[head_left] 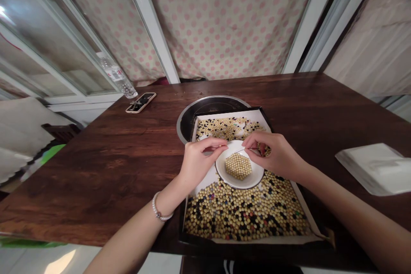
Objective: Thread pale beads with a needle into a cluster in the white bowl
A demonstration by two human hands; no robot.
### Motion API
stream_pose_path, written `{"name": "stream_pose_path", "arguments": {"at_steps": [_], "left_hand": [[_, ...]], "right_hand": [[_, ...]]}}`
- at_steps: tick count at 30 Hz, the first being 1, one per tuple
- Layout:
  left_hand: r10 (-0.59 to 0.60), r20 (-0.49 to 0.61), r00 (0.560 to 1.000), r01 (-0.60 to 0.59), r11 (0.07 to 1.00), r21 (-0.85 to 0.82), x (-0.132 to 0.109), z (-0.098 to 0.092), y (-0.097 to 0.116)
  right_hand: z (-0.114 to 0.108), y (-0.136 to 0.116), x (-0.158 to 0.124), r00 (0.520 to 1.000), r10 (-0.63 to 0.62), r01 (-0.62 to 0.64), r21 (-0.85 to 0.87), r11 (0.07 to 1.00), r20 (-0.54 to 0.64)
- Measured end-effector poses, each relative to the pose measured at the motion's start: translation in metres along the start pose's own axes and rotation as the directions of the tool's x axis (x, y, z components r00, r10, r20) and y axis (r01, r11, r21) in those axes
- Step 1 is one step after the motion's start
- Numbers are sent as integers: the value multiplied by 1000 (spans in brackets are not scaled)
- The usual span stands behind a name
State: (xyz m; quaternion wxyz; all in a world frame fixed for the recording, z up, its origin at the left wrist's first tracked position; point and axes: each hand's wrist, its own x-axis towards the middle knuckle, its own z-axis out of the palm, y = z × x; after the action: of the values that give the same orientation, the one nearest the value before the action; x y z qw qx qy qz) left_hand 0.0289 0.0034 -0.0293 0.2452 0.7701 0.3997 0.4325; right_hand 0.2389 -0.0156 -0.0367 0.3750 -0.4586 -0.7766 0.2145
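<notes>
My left hand (201,156) is closed in a pinch above the left rim of a small white bowl (221,170); what lies between its fingertips is too small to make out. Opposite it, over the bowl's right rim, my right hand (272,150) pinches a thin needle-like strand (239,151) that points toward the left fingers. Pale yellow beads (238,167) fill the bottom of the bowl. The bowl rests in a shallow box (257,114) with a dark outside and white lining, among mixed beads (244,214), mostly yellow and black with a few coloured ones.
A round dark tray (189,117) with a silver rim lies partly under the box on the brown wooden table (128,171). Farther left are a phone (141,102) and a clear plastic bottle (118,76). A white package (374,167) sits at the right.
</notes>
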Motion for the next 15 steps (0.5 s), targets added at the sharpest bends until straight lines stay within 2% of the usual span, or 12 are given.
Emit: {"name": "stream_pose_path", "arguments": {"at_steps": [8,15], "left_hand": [[3,5,1000,-3,1000,-2,0,0,0],[5,9,1000,-5,1000,-8,0,0,0]], "right_hand": [[0,-1,0,1000,-13,13,-12,1000,6],[-3,-1,1,999,-11,10,-16,1000,-34]]}}
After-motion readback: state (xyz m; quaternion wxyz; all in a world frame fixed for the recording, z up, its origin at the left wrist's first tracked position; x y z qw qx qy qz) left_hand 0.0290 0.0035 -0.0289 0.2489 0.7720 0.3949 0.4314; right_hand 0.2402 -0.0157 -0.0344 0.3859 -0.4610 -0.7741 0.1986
